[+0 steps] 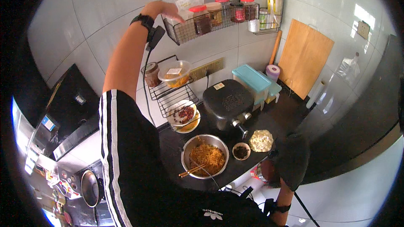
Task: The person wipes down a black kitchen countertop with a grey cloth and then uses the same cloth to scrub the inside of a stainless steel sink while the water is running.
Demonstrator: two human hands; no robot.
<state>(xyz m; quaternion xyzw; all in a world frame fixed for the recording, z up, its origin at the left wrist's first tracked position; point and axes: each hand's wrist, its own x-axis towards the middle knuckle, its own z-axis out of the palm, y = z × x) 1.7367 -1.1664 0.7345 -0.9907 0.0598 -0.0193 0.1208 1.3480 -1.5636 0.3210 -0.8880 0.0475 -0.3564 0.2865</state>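
My left hand is raised to the wall, at the left end of a black wire basket, its fingers stretched out over the rim beside a white packet. I see nothing held in it. Red-lidded jars stand in the basket just right of the fingers. My right hand is low at the right, by the counter's front edge; a dark rounded shape covers its fingers. Close to that shape is a metal tin with some red on it; whether the hand grips it is hidden.
On the black counter stand a steel bowl of shredded food with chopsticks, a small dark-filled bowl, a pale chopped heap and a black lidded cooker. A wire rack holds bowls. A cutting board leans right.
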